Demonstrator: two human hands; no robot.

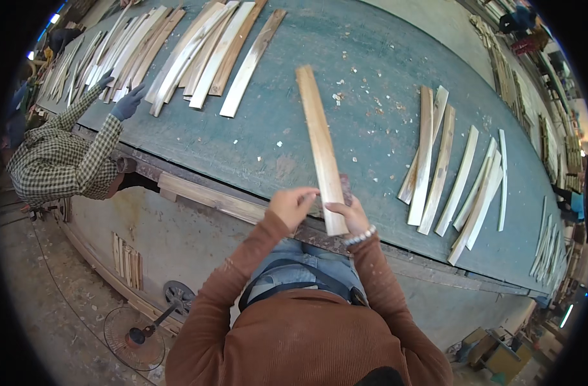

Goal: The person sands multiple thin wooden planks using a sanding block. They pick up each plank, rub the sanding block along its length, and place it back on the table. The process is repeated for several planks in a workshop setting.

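Observation:
My right hand (352, 217) grips a flat wooden board (321, 149) near its close end, thumb on top. The board points away from me over the green tabletop (294, 130) and has a light, streaked grain. A dark reddish piece (345, 186) shows beside the board just above my right fingers; what it is cannot be made out. My left hand (294, 205) is at the board's left edge, fingers bent toward it. Whether those fingers touch the board or hold something small is unclear.
Several wooden strips (431, 159) lie on the right of the table, and more boards (212, 53) at the upper left. A co-worker's gloved hand (128, 102) reaches over strips at left. Wood chips dot the tabletop. A fan (134, 337) stands on the floor.

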